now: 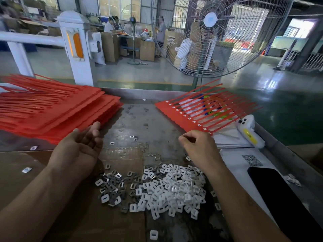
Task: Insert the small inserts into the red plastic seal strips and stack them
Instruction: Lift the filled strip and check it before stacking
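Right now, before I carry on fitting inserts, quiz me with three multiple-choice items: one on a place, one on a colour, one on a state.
1. Where does the big stack of seal strips lie?
A. far left of the table
B. under the phone
C. on the floor

2. What colour are most pieces in the insert pile?
A. blue
B. white
C. green

3. How is the left hand?
A. gripping a strip
B. fist closed
C. open, palm up

Key: A, it sits beyond the left hand; B, white pieces dominate, with some grey; C, fingers are relaxed and hold nothing.
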`<state>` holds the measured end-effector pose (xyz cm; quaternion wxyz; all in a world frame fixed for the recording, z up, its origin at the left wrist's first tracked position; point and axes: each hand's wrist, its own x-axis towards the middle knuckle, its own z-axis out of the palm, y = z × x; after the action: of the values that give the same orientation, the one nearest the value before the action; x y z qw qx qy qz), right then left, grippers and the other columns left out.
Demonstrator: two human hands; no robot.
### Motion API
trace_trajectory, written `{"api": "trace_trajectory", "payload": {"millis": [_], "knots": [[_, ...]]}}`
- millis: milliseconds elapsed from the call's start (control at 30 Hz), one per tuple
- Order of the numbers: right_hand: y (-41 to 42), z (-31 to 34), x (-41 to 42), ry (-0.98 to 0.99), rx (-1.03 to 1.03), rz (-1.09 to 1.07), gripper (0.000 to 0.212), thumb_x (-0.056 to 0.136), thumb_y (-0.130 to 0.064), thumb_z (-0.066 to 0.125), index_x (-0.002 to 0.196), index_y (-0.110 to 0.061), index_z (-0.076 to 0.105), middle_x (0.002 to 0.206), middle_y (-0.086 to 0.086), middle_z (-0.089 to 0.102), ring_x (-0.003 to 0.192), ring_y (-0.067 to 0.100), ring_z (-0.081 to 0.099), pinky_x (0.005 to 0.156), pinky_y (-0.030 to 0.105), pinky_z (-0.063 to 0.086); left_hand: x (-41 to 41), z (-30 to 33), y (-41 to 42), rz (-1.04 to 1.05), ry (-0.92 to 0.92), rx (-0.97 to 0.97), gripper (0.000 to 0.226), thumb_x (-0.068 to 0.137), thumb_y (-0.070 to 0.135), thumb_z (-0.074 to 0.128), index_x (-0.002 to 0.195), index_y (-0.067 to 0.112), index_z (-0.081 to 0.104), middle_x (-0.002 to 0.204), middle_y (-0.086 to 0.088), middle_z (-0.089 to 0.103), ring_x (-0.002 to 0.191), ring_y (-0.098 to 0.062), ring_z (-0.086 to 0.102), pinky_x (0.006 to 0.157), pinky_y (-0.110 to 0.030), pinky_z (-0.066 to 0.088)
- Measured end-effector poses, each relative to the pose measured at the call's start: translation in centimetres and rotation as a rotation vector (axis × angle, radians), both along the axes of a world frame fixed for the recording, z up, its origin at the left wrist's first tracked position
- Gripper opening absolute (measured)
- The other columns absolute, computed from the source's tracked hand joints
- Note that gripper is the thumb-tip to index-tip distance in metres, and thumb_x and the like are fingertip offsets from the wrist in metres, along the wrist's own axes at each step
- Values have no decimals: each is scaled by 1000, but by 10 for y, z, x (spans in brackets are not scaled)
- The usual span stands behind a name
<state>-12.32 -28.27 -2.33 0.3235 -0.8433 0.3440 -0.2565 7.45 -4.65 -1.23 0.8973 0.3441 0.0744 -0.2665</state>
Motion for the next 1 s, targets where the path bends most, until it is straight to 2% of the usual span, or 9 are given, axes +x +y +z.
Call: {"api": "trace_trajectory", "payload": {"millis": [100,267,367,433,567,667,767,900,1000], "knots": [[0,1,0,-3,2,-1,12,98,-36,65,94,-29,74,83,-19,69,79,-18,58,49,5,38,1,3,1,-5,1,-23,30,108,22,37,85,9,51,101,-9,79,50,-9,60,49,-15,46],[1,3,0,-8,5,8,13,98,-36,65,93,-29,74,82,-19,69,80,-18,57,51,6,40,-8,3,-2,-162,-129,19,27,104,22,42,116,7,62,106,-6,78,54,-10,61,51,-17,48],[3,4,0,-9,12,14,13,99,-37,65,93,-29,74,82,-19,69,80,-17,58,52,7,37,-22,-1,-7,-399,-213,83,33,101,26,47,120,7,67,102,-9,77,59,-14,62,49,-22,49],[4,4,-1,-9,15,21,13,98,-36,65,93,-29,74,81,-19,69,79,-16,58,50,7,37,-28,-2,-10,-438,-240,166,38,102,31,45,120,5,66,103,-11,77,61,-14,63,49,-24,50],[5,7,-4,-18,28,28,15,99,-36,64,90,-30,73,80,-17,70,75,-13,61,50,8,37,-24,4,-9,-273,-199,160,41,106,28,40,128,2,62,88,-6,76,59,-11,59,55,-21,46],[8,11,-4,-42,14,17,14,100,-36,63,91,-31,72,82,-20,69,80,-17,59,50,6,39,-27,12,-5,-407,-164,13,45,98,24,47,135,3,60,84,-1,74,57,-6,58,55,-17,47],[13,15,-2,-150,28,54,11,98,-36,65,97,-32,75,86,-22,71,85,-13,61,63,9,43,-43,15,-9,-574,-210,-12,48,90,25,53,130,1,65,74,-1,72,49,-7,56,51,-18,50],[26,22,1,-250,294,355,25,94,-49,66,118,-45,69,99,-14,76,84,7,73,66,26,54,-54,10,-15,-640,-176,-15,54,93,25,51,142,1,54,113,-9,76,58,-11,65,51,-21,53],[41,22,11,-256,492,586,52,91,-69,62,138,-49,58,127,-3,72,109,22,72,83,41,59,-53,10,-14,-678,-167,3,53,93,26,52,140,1,57,119,-11,74,59,-13,65,49,-22,52]]}}
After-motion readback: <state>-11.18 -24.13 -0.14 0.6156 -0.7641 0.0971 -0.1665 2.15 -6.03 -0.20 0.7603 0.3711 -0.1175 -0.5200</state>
